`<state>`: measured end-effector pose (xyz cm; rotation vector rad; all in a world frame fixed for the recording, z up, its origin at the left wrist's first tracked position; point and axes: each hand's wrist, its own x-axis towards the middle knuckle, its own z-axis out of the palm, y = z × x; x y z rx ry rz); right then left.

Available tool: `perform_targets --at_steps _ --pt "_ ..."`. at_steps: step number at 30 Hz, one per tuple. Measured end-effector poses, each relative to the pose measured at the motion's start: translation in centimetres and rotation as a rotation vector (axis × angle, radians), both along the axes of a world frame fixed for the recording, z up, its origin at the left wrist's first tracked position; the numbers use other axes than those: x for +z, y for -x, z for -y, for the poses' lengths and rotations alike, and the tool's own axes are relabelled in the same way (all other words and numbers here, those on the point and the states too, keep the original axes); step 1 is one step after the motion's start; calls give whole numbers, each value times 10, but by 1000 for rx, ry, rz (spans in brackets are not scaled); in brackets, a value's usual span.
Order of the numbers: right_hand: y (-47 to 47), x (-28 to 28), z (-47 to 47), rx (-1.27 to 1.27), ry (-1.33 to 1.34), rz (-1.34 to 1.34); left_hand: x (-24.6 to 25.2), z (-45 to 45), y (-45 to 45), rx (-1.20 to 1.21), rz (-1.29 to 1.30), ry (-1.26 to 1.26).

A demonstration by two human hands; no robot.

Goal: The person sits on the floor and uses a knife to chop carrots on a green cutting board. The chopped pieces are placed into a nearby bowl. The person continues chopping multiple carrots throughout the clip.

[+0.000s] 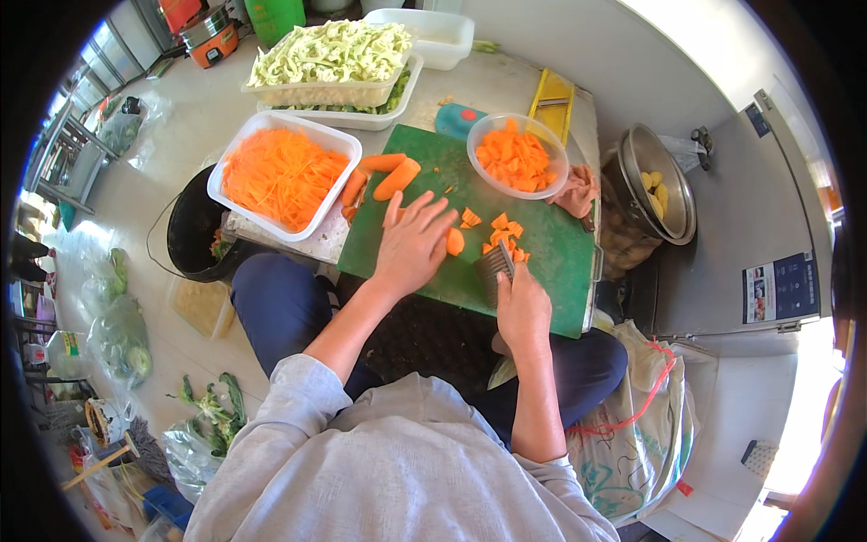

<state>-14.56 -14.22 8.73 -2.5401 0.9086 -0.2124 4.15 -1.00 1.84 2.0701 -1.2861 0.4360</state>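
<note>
My left hand (418, 240) lies over a peeled carrot (455, 242) on the green cutting board (542, 271). Its fingers are spread and stretched out; whether they grip the carrot is hidden under the palm. In my right hand (525, 305) is a crinkle cutter (496, 271), its ridged blade resting on the board beside a small heap of cut carrot pieces (502, 230). Another few pieces (470, 217) lie between the hands. Whole peeled carrots (397, 179) sit at the board's far left edge. A clear bowl of carrot chunks (516, 161) stands on its far right part.
Left of the board stands a white tub of shredded carrot (284, 177), with a black bucket (193, 227) below. Behind are stacked tubs of cut cauliflower (332, 61). A yellow slicer (551, 105) and a pink cloth (576, 192) lie right. Metal bowls (653, 183) stand near a grey cabinet (731, 223).
</note>
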Motion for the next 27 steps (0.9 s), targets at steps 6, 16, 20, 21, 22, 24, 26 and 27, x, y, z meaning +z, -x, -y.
perform_targets --at_steps 6,16,20,21,22,24,26,27 --pt "2 -8 -1 -23 5 66 7 -1 12 -189 -130 6" --pt "11 0 0 -74 54 71 7 -8 43 -248 -275 203" --pt "14 -2 1 -47 76 92 4 -3 37 -322 -290 173" --pt "13 -3 2 -41 94 85 3 -1 37 -342 -298 148" --pt "13 -4 2 -40 87 90 3 0 37 -364 -311 120" --pt "11 -5 2 -37 109 69 5 2 37 -360 -273 79" --pt "11 -6 2 -32 101 80 8 2 37 -363 -246 74" --pt "11 -7 2 -29 118 75 9 0 36 -367 -237 90"
